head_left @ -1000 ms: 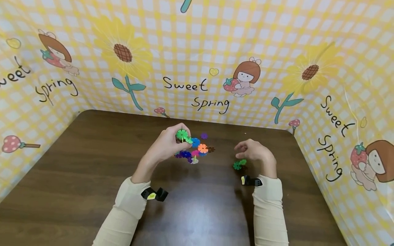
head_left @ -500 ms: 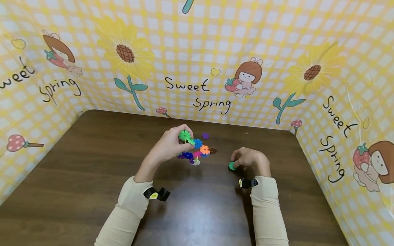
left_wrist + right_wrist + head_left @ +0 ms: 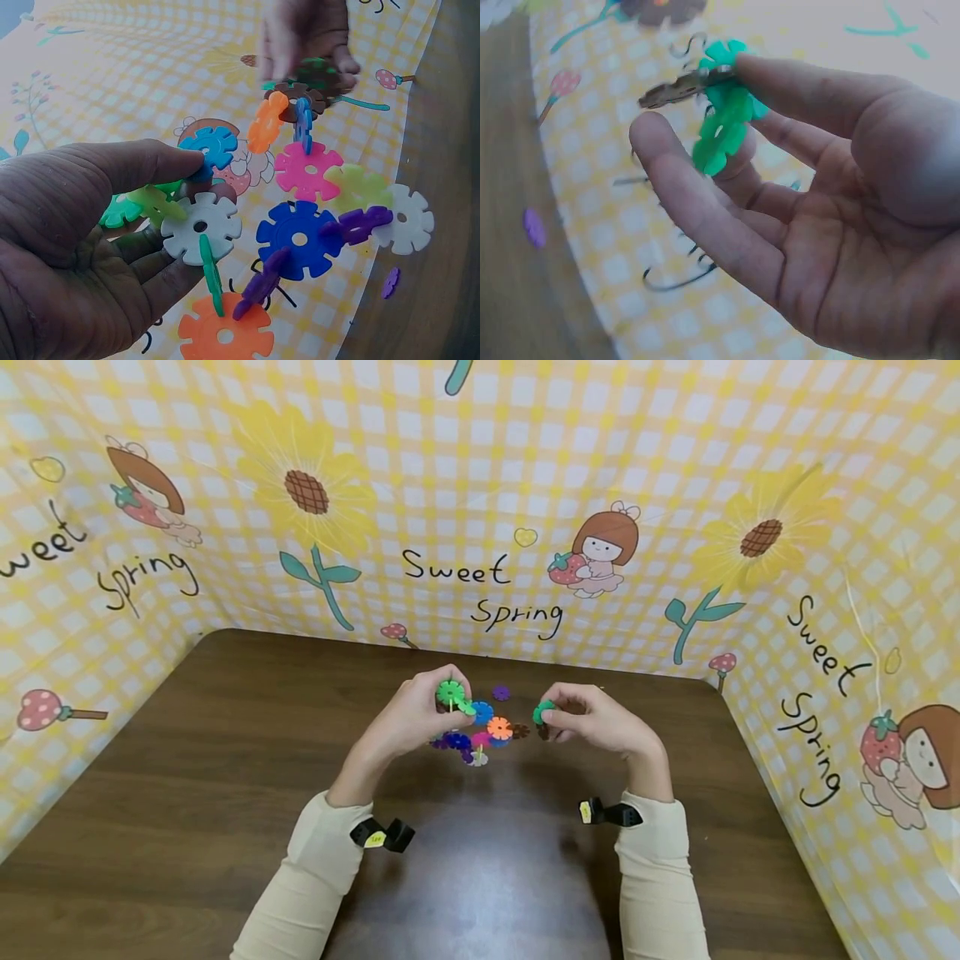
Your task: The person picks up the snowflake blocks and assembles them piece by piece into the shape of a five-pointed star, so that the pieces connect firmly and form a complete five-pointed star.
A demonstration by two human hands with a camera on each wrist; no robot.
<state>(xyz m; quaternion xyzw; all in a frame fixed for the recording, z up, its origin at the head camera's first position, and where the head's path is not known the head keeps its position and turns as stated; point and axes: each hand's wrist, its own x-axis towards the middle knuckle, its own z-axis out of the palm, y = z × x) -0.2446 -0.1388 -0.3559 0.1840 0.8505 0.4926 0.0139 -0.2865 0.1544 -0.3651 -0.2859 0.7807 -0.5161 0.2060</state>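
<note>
My left hand [image 3: 405, 714] grips a linked structure of notched plastic snowflake discs [image 3: 285, 259] and holds it up over the table. In the left wrist view its thumb lies against a blue disc [image 3: 214, 150]; white, dark blue, pink, purple and orange discs branch out from there. My right hand [image 3: 603, 720] pinches a small joined piece, made of green discs [image 3: 721, 135] and a brown disc [image 3: 667, 94], between thumb and fingers. That piece stands just right of the structure's brown disc [image 3: 519, 731], near its orange disc [image 3: 499, 727].
A loose purple disc [image 3: 501, 692] lies on the brown wooden table [image 3: 225, 793], behind the structure. Yellow checked cloth [image 3: 465, 485] with printed flowers and figures walls in the table at the back and sides. A black wrist camera [image 3: 382, 835] is strapped at each cuff.
My right hand has come down onto the green and brown piece on the table, picked it up and carried it left toward the structure. The left hand keeps its hold almost in place.
</note>
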